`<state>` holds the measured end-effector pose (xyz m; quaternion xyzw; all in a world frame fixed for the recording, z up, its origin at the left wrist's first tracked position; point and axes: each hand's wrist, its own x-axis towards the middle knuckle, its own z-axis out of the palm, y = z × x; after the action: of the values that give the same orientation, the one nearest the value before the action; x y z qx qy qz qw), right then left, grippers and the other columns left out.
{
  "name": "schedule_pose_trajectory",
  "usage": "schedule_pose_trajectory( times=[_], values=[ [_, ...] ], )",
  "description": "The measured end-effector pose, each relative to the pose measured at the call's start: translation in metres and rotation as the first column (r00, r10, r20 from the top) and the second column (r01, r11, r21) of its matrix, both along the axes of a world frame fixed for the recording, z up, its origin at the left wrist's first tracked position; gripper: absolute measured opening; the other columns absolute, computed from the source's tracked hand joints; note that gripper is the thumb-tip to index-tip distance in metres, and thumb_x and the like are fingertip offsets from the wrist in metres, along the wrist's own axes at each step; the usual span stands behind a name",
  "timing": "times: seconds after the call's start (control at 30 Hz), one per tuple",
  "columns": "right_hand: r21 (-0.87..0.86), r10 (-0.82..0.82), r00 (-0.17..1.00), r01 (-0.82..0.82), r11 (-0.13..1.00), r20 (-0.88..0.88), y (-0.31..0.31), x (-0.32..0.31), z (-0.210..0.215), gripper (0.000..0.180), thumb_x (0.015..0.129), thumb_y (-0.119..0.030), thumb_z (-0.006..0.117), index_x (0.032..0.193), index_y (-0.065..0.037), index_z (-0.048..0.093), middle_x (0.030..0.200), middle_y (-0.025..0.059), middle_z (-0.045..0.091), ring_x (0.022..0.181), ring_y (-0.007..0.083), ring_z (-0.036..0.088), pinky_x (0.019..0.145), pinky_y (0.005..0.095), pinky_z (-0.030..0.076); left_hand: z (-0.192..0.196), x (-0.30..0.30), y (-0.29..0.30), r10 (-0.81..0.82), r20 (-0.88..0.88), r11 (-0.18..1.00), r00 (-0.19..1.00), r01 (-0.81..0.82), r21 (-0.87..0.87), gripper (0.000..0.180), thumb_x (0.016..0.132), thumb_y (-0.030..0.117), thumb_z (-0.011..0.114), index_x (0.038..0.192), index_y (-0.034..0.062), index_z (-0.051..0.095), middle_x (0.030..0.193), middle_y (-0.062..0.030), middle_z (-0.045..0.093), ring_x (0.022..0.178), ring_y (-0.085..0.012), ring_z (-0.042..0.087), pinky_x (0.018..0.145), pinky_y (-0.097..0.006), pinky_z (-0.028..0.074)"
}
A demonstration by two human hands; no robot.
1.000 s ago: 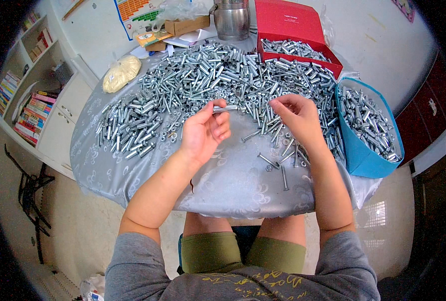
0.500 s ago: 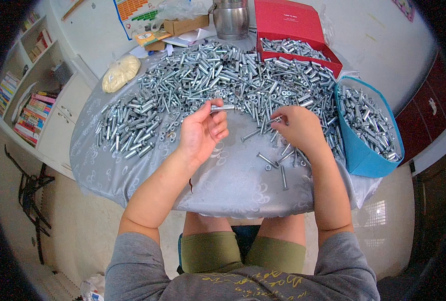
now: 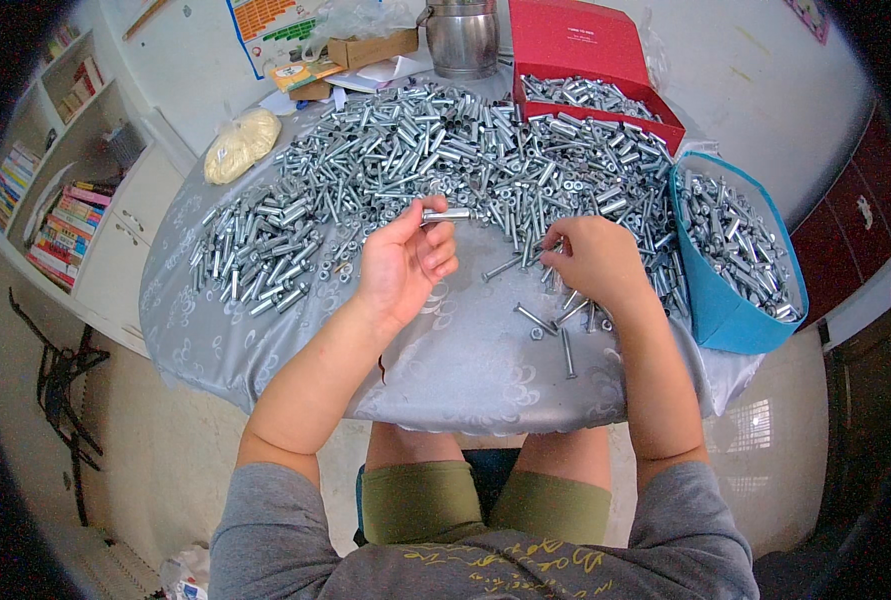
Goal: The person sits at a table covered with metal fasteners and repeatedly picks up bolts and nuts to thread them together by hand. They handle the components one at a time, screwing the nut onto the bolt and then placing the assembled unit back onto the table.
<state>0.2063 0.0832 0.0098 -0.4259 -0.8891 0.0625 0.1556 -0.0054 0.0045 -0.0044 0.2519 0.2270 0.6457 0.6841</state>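
My left hand [image 3: 412, 258], palm turned up, pinches a shiny sleeve anchor bolt [image 3: 449, 215] between thumb and fingers, its length lying sideways above the table. To the right, my right hand [image 3: 590, 255] hangs over the near edge of a large heap of metal bolts and sleeves [image 3: 405, 140]. Its thumb and fingertips are drawn together; whatever sits between them is too small to make out. Beside those fingers lies a loose bolt [image 3: 502, 268]. Closer to me are another bolt [image 3: 568, 354] and a hex nut [image 3: 536, 333].
A blue fabric bin [image 3: 730, 310] full of bolts stands at the right edge. Behind the heap are a red box [image 3: 605, 118] with more hardware, a steel pot [image 3: 462, 40] and a small cardboard box [image 3: 372, 48]. A bag of pale yellow stuff [image 3: 242, 146] rests far left.
My right hand has shifted slightly down, and its thumb and fingertips have come closer together. The left hand stays in place with the anchor bolt.
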Motion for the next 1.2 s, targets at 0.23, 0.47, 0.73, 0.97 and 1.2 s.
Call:
schedule_pose_trajectory(
  times=[0.23,0.47,0.73,0.97,1.2],
  values=[
    [-0.094,0.079,0.996,-0.076,0.993,0.03,-0.008,-0.007,0.005,0.015,0.067,-0.021,0.062,0.08,-0.014,0.065,0.074,0.0089,0.062,0.073,0.0271,0.06,0.065,0.0369,0.047,0.001,0.001,0.0,0.021,-0.002,1.0,1.0,-0.021,-0.022,0.022,0.09,0.028,0.037,0.093,0.0096,0.047,0.061,0.0025,0.032,0.052,-0.0098,0.03,0.052,-0.024,0.027],
    [-0.131,0.082,0.995,-0.075,0.989,0.052,-0.007,-0.007,0.001,0.014,0.067,-0.02,0.061,0.079,-0.014,0.066,0.075,0.0087,0.063,0.073,0.0268,0.06,0.065,0.0367,0.047,0.001,0.001,0.0,0.004,0.004,1.0,1.0,-0.004,-0.012,0.022,0.09,0.028,0.036,0.093,0.0094,0.047,0.061,0.0024,0.032,0.052,-0.0098,0.029,0.052,-0.024,0.027],
    [-0.095,0.044,0.995,-0.035,0.995,0.093,-0.006,-0.003,0.0,0.011,0.064,-0.017,0.06,0.072,-0.011,0.065,0.073,0.0101,0.062,0.07,0.0268,0.06,0.062,0.0362,0.047,0.001,0.001,0.0,0.028,-0.011,0.999,1.0,-0.028,-0.024,0.023,0.09,0.029,0.036,0.093,0.009,0.047,0.061,0.0024,0.033,0.052,-0.0099,0.03,0.052,-0.024,0.027],
    [0.05,-0.203,0.975,0.2,0.979,0.089,0.003,0.008,0.0,0.009,0.062,-0.017,0.062,0.069,-0.011,0.064,0.071,0.0088,0.062,0.07,0.0258,0.06,0.064,0.0353,0.047,0.0,0.0,0.0,0.013,0.01,1.0,1.0,-0.013,-0.012,0.023,0.09,0.028,0.037,0.095,0.0086,0.048,0.061,0.0026,0.033,0.052,-0.0099,0.03,0.053,-0.024,0.027],
    [0.04,-0.216,0.972,0.214,0.976,0.093,0.004,0.011,0.0,0.01,0.063,-0.019,0.061,0.065,-0.011,0.064,0.07,0.0103,0.062,0.069,0.0272,0.061,0.062,0.0367,0.048,-0.001,0.0,0.001,0.024,0.019,0.999,1.0,-0.023,-0.026,0.024,0.089,0.029,0.038,0.095,0.0082,0.049,0.06,0.0022,0.032,0.052,-0.01,0.029,0.052,-0.024,0.027]
  ],
)
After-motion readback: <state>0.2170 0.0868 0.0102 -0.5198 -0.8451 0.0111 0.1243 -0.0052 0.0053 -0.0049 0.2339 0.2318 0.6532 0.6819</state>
